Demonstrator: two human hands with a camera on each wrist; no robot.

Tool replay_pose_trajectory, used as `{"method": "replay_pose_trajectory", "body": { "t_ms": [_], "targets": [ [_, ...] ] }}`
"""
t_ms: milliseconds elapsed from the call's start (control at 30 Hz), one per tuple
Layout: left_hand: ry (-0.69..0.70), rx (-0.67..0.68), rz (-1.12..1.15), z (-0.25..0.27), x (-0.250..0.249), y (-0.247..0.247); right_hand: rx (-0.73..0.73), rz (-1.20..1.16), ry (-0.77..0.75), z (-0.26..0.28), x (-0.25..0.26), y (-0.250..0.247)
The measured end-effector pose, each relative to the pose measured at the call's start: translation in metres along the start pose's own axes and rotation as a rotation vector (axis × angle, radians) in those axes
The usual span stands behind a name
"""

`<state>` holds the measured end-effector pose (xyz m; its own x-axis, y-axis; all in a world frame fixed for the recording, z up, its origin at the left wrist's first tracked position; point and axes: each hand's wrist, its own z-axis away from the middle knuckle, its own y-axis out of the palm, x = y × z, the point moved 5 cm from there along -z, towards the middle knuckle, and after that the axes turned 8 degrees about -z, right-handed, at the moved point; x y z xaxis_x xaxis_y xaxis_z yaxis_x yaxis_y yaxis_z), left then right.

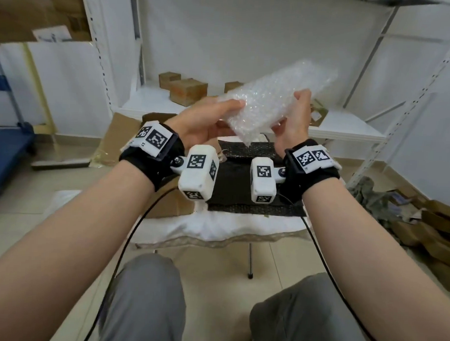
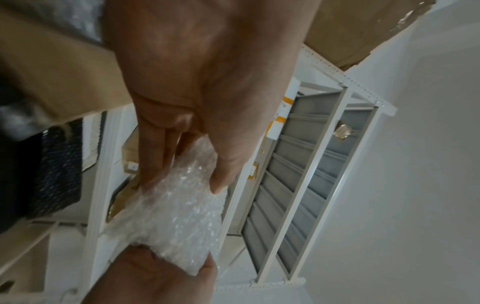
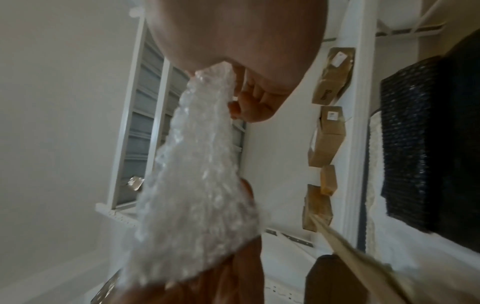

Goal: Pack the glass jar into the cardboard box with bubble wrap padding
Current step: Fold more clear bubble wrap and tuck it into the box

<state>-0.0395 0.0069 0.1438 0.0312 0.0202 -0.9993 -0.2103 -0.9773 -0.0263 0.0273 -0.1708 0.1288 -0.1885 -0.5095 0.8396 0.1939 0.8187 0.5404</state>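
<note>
Both my hands up, left hand [image 1: 207, 121] and right hand [image 1: 296, 119] each pinching bubble wrap [image 1: 274, 103] between them. Keep grip light, bubbles unpopped; jar unseen.

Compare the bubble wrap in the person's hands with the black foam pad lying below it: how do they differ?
The bubble wrap is clear and shiny; the black foam pad is dark and matt. The wrap is held up, tilted, by the left hand and right hand; the pad lies flat, untouched. Both look like padding.
</note>
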Motion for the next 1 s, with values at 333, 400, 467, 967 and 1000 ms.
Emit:
{"method": "replay_pose_trajectory", "body": {
  "t_ms": [333, 400, 467, 967, 1000],
  "targets": [
    [-0.102, -0.127, -0.273, 0.006, 0.010, -0.095, 0.172, 0.203, 0.011, 0.033, -0.010, 0.072],
    [-0.124, -0.114, -0.411, 0.007, 0.022, -0.107, 0.200, 0.253, -0.007, 0.040, -0.022, 0.079],
    [-0.127, -0.145, -0.559, 0.008, 0.032, -0.117, 0.199, 0.282, -0.019, 0.043, -0.033, 0.083],
    [-0.469, -0.350, -1.213, -0.005, 0.083, -0.186, 0.213, 0.825, 0.077, 0.032, -0.105, 0.076],
    [-0.466, -0.344, -1.208, -0.006, 0.088, -0.187, 0.234, 0.861, 0.087, 0.034, -0.109, 0.075]
  ]
}}
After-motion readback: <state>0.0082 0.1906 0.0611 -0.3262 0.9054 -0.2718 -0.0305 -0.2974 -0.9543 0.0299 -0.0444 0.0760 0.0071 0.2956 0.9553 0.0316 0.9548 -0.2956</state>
